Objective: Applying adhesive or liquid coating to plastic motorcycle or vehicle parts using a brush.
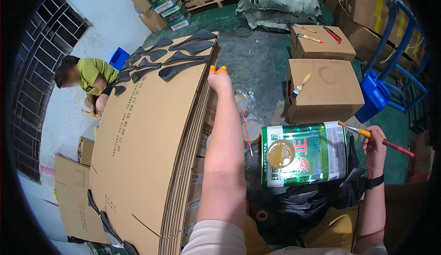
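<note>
I see L hand (219,78) reaching over cardboard (151,131), grip unclear; R hand (374,147) holds brush (374,138). Risk: brush drips glue, elbow tips can (317,156).

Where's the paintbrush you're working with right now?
In the head view the paintbrush is in the right hand, at right, just beyond the green glue tin.

Your left hand (219,78) has open cardboard (147,131) beneath it, but black soles (183,57) crowd the far edge just beyond. Between your hands, the green tin (317,156) and brown box (324,92) block the floor; bare green floor (259,57) lies farther out.
</note>
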### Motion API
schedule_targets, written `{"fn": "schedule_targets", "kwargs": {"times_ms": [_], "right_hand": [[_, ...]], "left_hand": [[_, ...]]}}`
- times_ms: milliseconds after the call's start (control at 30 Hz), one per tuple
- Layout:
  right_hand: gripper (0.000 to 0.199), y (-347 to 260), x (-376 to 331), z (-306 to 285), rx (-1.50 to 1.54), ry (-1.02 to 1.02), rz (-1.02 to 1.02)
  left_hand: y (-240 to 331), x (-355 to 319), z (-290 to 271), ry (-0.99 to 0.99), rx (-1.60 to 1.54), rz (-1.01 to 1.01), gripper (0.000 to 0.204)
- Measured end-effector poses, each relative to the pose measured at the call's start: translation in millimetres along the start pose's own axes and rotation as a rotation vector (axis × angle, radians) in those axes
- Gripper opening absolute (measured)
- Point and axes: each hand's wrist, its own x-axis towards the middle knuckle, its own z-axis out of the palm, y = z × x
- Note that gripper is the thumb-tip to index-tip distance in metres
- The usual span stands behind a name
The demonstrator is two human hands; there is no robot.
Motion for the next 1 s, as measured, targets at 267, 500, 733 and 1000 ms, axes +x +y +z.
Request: {"fn": "schedule_targets", "kwargs": {"times_ms": [267,500,733,1000], "right_hand": [[0.019,-6.1,-6.9,2.8,-0.009,-0.018,-0.005],[0.029,-29.0,-33.9,5.5,-0.082,0.012,-0.207],[0.03,-47.0,-64.3,9.8,-0.074,-0.144,-0.305],[0.016,-48.3,-76.8,1.2,-0.029,-0.328,-0.402]], "left_hand": [[20.3,-20.3,-58.3,-0.549,0.377,-0.087,0.032],[127.4,-95.9,-162.0,-0.655,1.159,0.386,0.041],[185.2,-221.4,-205.9,-1.045,0.927,0.529,0.026],[26.6,-379.0,-168.2,-1.912,1.097,0.233,0.026]]}}
